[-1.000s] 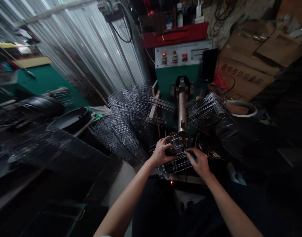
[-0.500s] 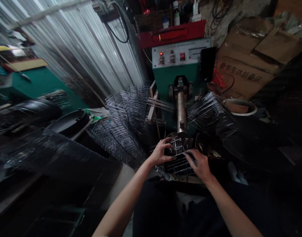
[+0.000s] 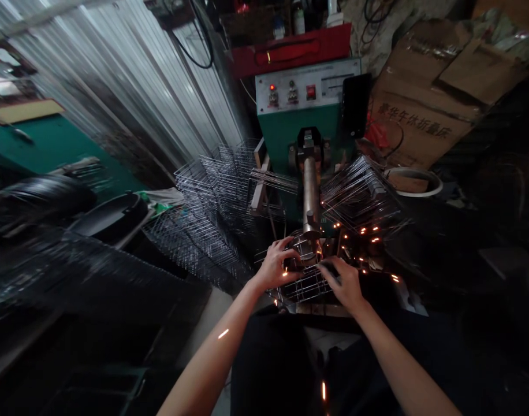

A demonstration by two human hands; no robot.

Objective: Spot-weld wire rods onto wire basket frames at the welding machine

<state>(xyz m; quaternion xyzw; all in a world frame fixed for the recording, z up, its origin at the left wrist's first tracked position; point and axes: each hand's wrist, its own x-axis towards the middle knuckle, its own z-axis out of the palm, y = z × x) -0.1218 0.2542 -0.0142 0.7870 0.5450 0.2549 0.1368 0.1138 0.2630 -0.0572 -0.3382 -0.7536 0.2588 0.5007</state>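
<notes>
Standing upright, a green machine [image 3: 277, 138] holds its metal arm [image 3: 311, 193] above a wire grid [image 3: 310, 286] (likely light and stiff), best held by its edges; left hand [image 3: 276, 266] and right hand [image 3: 345, 284] both grasp it amid tiny sparks [image 3: 363, 230].

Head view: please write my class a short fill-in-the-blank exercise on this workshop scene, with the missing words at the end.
1. At the wire grid there are ____ bare hands: the left hand and the right hand.
2. More sparks show to the ____ of the metal rod than to its other side.
3. The corrugated sheeting fills the upper ____ corner of the picture.
4. The large box is made of brown ____.

Missing words: two; right; left; cardboard.
</notes>
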